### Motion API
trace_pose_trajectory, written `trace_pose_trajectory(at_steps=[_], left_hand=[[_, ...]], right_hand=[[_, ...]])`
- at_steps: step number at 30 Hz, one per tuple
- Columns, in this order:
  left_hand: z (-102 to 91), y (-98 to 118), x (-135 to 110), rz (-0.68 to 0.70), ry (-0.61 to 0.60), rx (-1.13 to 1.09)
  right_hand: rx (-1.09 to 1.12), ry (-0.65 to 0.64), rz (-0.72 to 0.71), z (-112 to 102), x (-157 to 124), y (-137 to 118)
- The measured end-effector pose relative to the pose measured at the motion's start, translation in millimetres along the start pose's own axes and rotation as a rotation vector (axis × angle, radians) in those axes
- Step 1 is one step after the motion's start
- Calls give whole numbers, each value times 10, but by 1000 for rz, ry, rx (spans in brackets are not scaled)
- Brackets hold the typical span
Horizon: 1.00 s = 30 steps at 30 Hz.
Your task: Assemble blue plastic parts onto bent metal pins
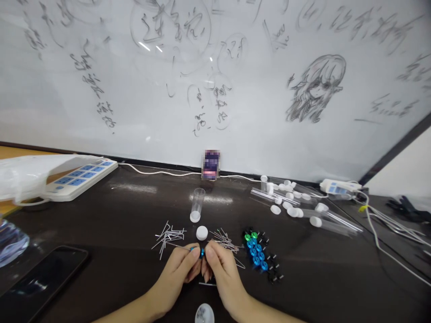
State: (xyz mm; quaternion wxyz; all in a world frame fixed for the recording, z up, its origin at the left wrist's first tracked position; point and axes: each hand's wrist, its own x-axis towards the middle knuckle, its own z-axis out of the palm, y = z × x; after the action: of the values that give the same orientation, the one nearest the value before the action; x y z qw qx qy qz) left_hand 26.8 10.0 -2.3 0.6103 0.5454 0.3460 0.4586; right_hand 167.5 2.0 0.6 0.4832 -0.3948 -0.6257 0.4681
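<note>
Left hand [180, 269] and right hand [222, 265] pinch 1 small blue part [198, 251] between fingertips over the dark surface [114, 220], metal pins [168, 235] and blue knobs [256, 253] laid close for easy reach.

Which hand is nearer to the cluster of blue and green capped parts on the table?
Right. The right hand lies just left of the cluster; the left hand is farther left, both pinching a small blue part.

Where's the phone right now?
In the head view, the dark phone lies at the near left edge of the table, left of the left hand, which with the right hand pinches a small blue part.
</note>
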Motion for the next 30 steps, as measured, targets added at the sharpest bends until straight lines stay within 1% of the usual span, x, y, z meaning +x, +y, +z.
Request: trace_pose_trajectory(at_steps=[8, 13, 15, 17, 21, 24, 30], left_hand=[[-3, -3, 27, -73, 55, -83], [-17, -51, -12, -5, -1, 0], [-22, -63, -24, 11, -4, 27], [-21, -61, -24, 4, 2, 15], [-11, -39, -7, -54, 23, -72], [-6, -36, -6, -61, 45, -100], [-25, -77, -33, 2, -2, 7]], right_hand=[[-44, 57, -49, -2, -32, -8], [-52, 13, -12, -6, -19, 6], [-69, 8, -9, -9, -20, 0], [-87, 15, -23, -10, -28, -11], [-126, 31, -55, -10, -45, -28], [-156, 35, -65, -10, -44, -29], [-182, 18, -97, -17, -39, -10]])
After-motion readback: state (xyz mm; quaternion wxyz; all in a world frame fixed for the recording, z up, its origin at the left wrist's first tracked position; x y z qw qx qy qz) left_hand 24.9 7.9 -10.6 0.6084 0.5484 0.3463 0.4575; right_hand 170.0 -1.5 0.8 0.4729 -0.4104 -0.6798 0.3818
